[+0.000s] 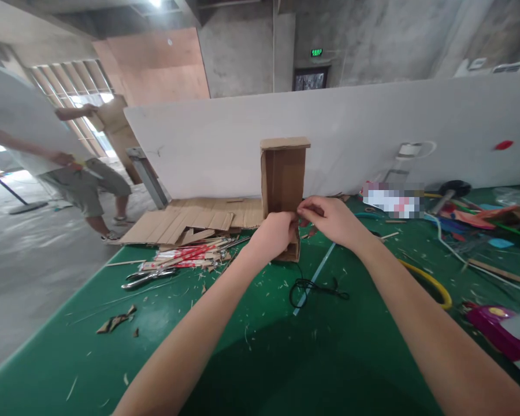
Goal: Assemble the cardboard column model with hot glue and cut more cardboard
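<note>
A narrow open-fronted cardboard box [285, 179] stands upright on the green table [260, 341], close to the white board. Before its lower half, my left hand [278, 232] is closed, its fingertips hidden behind the hand. My right hand [329, 218] comes in from the other side with thumb and fingers pinched together, and its tips almost meet those of the left. Whatever the fingers hold is too small or covered to make out. Just below the box lies a loosely looped black cord [314, 289], crossing a pale blue strip [316, 277] on the table.
Flat cardboard [190, 215], red-and-white wrapped sticks [190, 254] and pliers [149, 278] lie left. To the right are a yellow ring [433, 283], a magenta tool [498, 323] and a white cable [448, 245]. A white board [225, 144] stands behind. A person [39, 127] stands beyond the left edge.
</note>
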`<state>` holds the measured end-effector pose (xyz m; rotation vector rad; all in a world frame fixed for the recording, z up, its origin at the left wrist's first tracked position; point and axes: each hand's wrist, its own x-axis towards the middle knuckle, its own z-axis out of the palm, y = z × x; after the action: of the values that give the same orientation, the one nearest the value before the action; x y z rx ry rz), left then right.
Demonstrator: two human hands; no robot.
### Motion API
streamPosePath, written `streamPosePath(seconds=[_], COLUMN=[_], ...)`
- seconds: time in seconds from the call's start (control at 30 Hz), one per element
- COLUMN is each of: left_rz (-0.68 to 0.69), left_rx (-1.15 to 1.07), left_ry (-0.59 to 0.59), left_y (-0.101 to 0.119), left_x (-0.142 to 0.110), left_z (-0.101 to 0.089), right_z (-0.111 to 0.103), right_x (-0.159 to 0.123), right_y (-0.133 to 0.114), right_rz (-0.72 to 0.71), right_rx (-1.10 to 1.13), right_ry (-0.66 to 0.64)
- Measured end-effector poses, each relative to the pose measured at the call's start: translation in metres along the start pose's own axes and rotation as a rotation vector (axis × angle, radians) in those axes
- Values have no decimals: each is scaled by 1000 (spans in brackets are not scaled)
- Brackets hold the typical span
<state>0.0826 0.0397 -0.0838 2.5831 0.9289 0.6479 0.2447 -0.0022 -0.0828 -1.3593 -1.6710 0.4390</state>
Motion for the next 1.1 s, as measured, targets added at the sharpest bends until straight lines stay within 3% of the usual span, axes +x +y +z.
streamPosePath(seconds=[0.1,0.3,0.47,0.57,0.63,0.8,0.87,1.03,1.1], left_rz=[-75,-156,-227,-136,-23,48,89,191,202], left_rx=[-163,-297,-178,-42,19,70,37,-126,-158], left_ry=[-46,-140,-282,-262,-174,109,261,803,896], left_y=[4,7,3,1,-1,-5,-7,-12,-15], left_x=[0,1,-6,-13,-18,-29,-31,-23,-19], left_z=[2,1,-11,-33,-51,-83,-85,-75,-69], right_z=[-1,-2,6,12,15,18,19,20,21], right_x=[0,-1,1,3,3,2,1,0,-1], right_y=[6,9,17,24,27,27,26,23,21], right_rz=[26,44,17,38,55,71,66,55,49], right_rx=[74,72,69,112,115,82,68,21,-9], right_ry=[-77,-83,-6,41,56,84,86,65,50])
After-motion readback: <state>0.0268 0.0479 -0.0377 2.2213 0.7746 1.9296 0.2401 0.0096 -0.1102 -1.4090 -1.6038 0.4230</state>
